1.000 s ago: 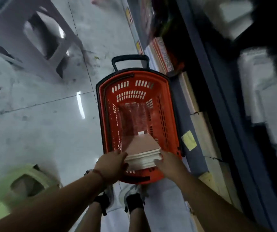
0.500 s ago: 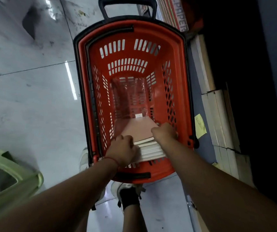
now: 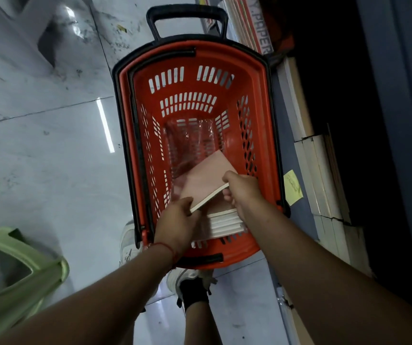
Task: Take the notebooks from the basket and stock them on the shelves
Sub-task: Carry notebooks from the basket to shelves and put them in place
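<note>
The top notebook (image 3: 206,179) has a plain pale pink cover and a cream page edge, and it is thin; it is tilted, with its far corner pointing toward the middle of the basket (image 3: 262,135) and its near edge lifted off the stack of notebooks (image 3: 224,224) below it; the left hand (image 3: 178,224) grips the near left corner of this notebook, the fingers curled under and the thumb side on top; the right hand (image 3: 243,192) pinches its right edge, with the thumb on the cover and the fingers curled below the page edge; the stack lies against the near wall of the basket, toward the near right corner, and it shows several cream page edges under one more pink cover; the basket is orange with a black rim and slotted walls, and its black handle (image 3: 187,19) stands up at the far edge; a clear plastic film (image 3: 190,143) lies on the basket floor, and the far half of the floor has open room; the basket stands on a grey tiled floor (image 3: 38,145), with its right side just beside the low shelf (image 3: 299,135); white packs of paper (image 3: 321,175) stand along the shelf edge, and a yellow label (image 3: 292,186) is on the shelf front; a green plastic stool (image 3: 13,275) is at the near left, well apart from the basket.
</note>
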A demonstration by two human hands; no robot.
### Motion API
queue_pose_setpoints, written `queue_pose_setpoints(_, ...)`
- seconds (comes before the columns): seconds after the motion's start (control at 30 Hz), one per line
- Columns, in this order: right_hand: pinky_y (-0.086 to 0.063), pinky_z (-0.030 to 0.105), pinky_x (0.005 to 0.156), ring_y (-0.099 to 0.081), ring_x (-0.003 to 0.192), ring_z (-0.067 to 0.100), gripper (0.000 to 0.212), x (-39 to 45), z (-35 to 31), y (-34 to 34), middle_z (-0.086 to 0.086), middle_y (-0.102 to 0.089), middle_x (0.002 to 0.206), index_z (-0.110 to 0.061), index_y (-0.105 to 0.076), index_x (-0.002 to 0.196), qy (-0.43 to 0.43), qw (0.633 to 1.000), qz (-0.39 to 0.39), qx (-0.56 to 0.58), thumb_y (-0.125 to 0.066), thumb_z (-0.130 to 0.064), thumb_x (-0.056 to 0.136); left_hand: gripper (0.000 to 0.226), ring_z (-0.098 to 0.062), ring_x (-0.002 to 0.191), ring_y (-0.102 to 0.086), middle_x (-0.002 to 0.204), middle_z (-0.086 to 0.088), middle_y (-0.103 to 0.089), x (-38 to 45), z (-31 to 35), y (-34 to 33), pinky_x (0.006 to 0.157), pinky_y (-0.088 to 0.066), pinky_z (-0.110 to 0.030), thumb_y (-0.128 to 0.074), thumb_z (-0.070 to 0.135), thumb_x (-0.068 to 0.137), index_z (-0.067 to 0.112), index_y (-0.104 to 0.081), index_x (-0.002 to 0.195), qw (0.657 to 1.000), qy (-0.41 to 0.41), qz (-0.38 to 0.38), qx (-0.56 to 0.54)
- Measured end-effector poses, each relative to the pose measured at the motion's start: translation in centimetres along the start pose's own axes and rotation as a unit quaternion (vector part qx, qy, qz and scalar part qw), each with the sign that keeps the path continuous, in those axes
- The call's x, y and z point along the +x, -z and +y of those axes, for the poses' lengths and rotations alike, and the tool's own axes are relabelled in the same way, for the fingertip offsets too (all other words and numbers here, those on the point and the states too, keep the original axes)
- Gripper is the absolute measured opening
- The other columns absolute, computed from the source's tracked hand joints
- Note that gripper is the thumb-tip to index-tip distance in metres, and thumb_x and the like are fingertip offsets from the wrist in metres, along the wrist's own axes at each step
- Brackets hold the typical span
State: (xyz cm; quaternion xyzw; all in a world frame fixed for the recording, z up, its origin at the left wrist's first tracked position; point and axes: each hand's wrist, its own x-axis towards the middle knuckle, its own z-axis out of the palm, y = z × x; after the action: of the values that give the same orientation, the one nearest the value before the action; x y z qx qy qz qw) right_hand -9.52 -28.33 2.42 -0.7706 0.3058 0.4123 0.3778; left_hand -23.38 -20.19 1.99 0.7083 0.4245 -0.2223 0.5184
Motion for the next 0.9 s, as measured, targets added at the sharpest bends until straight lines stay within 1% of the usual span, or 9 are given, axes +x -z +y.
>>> queue_pose_setpoints(0.07, -0.035, 0.022, 0.047, -0.046, 0.053, 0.015, 0.009, -2.0, -0.5, 0.6, 0.004, -0.052, 0.062, -0.010, -0.060, 0.080, 0.030, 0.999, 0.014, 0.021, -0.059, -0.017, 0.086, 0.040, -0.017, 0.116, -0.060, 0.129, -0.003, -0.066, -1.3, 0.8, 0.5, 0.100, -0.041, -0.024, -0.056, 0.013, 0.098, 0.017, -0.058, 0.138, 1.000, -0.020, 0.012, 0.013)
queue_pose_setpoints(0.2, -0.039, 0.031, 0.064, -0.050, 0.065, 0.018, 0.011, -6.0, -2.3, 2.1, 0.002, -0.054, 0.069, -0.013, -0.061, 0.078, 0.089, 0.993, 0.064, 0.045, -0.059, -0.019, 0.088, 0.037, -0.015, 0.121, -0.060, 0.132, 0.001, -0.066, -3.9, 3.1, 1.6, 0.103, -0.041, -0.024, -0.056, 0.018, 0.100, 0.021, -0.059, 0.137, 0.996, -0.077, 0.039, 0.026)
queue_pose_setpoints(0.33, -0.054, 0.036, 0.077, -0.067, 0.086, 0.025, 0.019, -9.8, -3.5, 2.1, 0.003, -0.071, 0.095, -0.015, -0.066, 0.104, 0.110, 0.990, 0.069, 0.053, -0.058, -0.016, 0.087, 0.035, -0.005, 0.113, -0.062, 0.126, 0.010, -0.067, -7.4, 6.2, 2.4, 0.095, -0.040, -0.012, -0.058, 0.019, 0.099, 0.026, -0.063, 0.133, 0.988, -0.146, 0.048, 0.022)
queue_pose_setpoints(0.43, -0.055, 0.037, 0.088, -0.065, 0.104, 0.029, 0.036, -12.5, -4.1, 2.0, 0.005, -0.069, 0.114, -0.016, -0.063, 0.124, 0.123, 0.991, 0.048, -0.010, -0.055, -0.010, 0.090, 0.031, 0.008, 0.089, -0.063, 0.101, 0.020, -0.069, -10.1, 8.8, 3.6, 0.075, -0.043, -0.003, -0.055, 0.017, 0.101, 0.037, -0.066, 0.123, 0.981, -0.194, 0.021, -0.014)
queue_pose_setpoints(0.53, -0.047, 0.018, 0.068, -0.063, 0.101, 0.023, 0.036, -15.7, -5.4, 4.4, 0.004, -0.067, 0.116, -0.016, -0.062, 0.126, 0.148, 0.986, 0.060, -0.056, -0.052, -0.007, 0.093, 0.030, 0.006, 0.091, -0.063, 0.106, 0.017, -0.070, -12.6, 10.8, 5.1, 0.079, -0.051, -0.016, -0.054, 0.025, 0.101, 0.037, -0.062, 0.128, 0.974, -0.221, -0.045, 0.012)
queue_pose_setpoints(0.63, -0.045, 0.022, 0.075, -0.063, 0.104, 0.022, 0.035, -20.2, -6.7, 8.1, 0.001, -0.067, 0.113, -0.016, -0.061, 0.126, 0.195, 0.977, 0.038, -0.077, -0.053, -0.005, 0.093, 0.041, 0.001, 0.105, -0.062, 0.129, 0.009, -0.066, -14.8, 13.4, 8.1, 0.091, -0.052, -0.021, -0.051, 0.037, 0.102, 0.036, -0.050, 0.142, 0.969, -0.210, -0.124, 0.035)
queue_pose_setpoints(0.77, -0.049, 0.028, 0.075, -0.064, 0.099, 0.017, 0.027, -28.7, -8.2, 12.9, -0.006, -0.069, 0.105, -0.021, -0.064, 0.120, 0.240, 0.966, 0.000, -0.093, -0.055, -0.012, 0.096, 0.056, -0.011, 0.119, -0.055, 0.144, 0.004, -0.052, -17.5, 18.7, 14.5, 0.097, -0.051, -0.031, -0.057, 0.041, 0.098, 0.035, -0.037, 0.150, 0.962, -0.255, -0.056, 0.084)
queue_pose_setpoints(0.83, -0.052, 0.034, 0.081, -0.064, 0.099, 0.016, 0.024, -33.0, -8.6, 15.2, -0.008, -0.069, 0.105, -0.027, -0.064, 0.117, 0.262, 0.958, 0.004, -0.119, -0.056, -0.017, 0.096, 0.073, -0.015, 0.135, -0.042, 0.155, 0.004, -0.037, -19.1, 21.7, 18.0, 0.108, -0.043, -0.038, -0.064, 0.042, 0.092, 0.037, -0.025, 0.154, 0.948, -0.296, -0.021, 0.113)
queue_pose_setpoints(0.9, -0.053, 0.035, 0.082, -0.065, 0.096, 0.012, 0.021, -37.0, -9.2, 17.2, -0.014, -0.068, 0.102, -0.037, -0.063, 0.110, 0.291, 0.946, -0.003, -0.146, -0.055, -0.022, 0.097, 0.094, -0.018, 0.145, -0.028, 0.163, 0.006, -0.021, -20.7, 24.4, 21.4, 0.113, -0.033, -0.041, -0.074, 0.041, 0.085, 0.041, -0.013, 0.156, 0.937, -0.322, -0.036, 0.130)
